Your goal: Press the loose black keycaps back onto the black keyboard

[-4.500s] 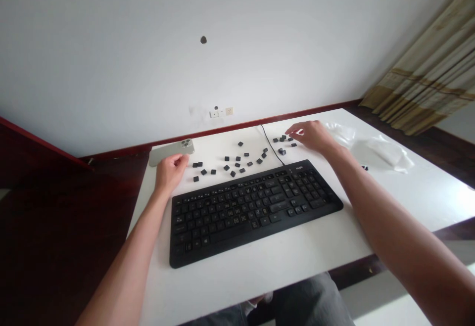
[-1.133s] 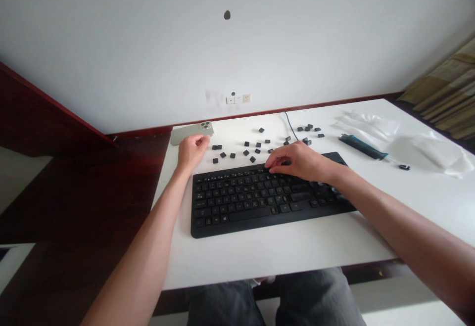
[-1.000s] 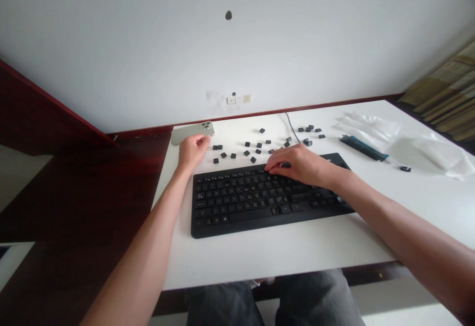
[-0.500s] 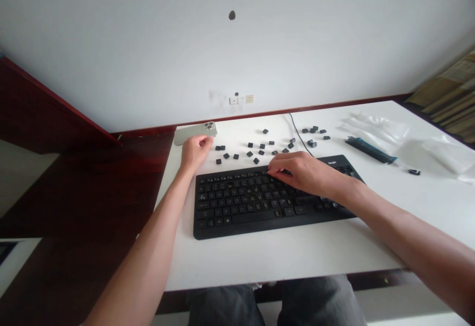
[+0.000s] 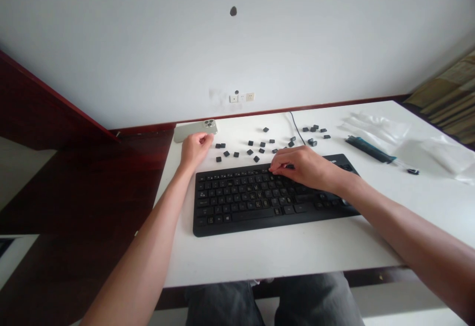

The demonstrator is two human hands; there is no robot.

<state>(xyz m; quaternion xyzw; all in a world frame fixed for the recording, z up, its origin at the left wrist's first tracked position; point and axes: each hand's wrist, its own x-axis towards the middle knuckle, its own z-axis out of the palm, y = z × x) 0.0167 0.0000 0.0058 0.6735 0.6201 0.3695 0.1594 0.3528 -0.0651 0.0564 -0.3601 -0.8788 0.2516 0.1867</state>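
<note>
A black keyboard (image 5: 237,217) lies on the white table, with bare sockets among its keys where caps are off. At its top row, right of centre, my right hand (image 5: 297,165) has thumb and fingertips pressed together. Whatever is pinched there is too small to make out. My left hand (image 5: 196,149) is curled closed beyond the keyboard's upper left corner, beside a phone (image 5: 185,130) lying camera side up. The inside of that hand is hidden. Several loose black keycaps (image 5: 250,152) are scattered behind the keyboard. My right hand and forearm cover part of the keyboard's right side.
To the right lie a dark blue packet (image 5: 371,149), a small brush-like tool (image 5: 412,171) and clear plastic bags (image 5: 378,128). A cable (image 5: 296,127) runs from the keyboard to the table's back edge. Wall sockets (image 5: 242,98) sit behind the table.
My right hand has shifted very slightly, its fingertips staying at the keyboard's top row. The view has tilted a little. My left hand stays closed by the phone.
</note>
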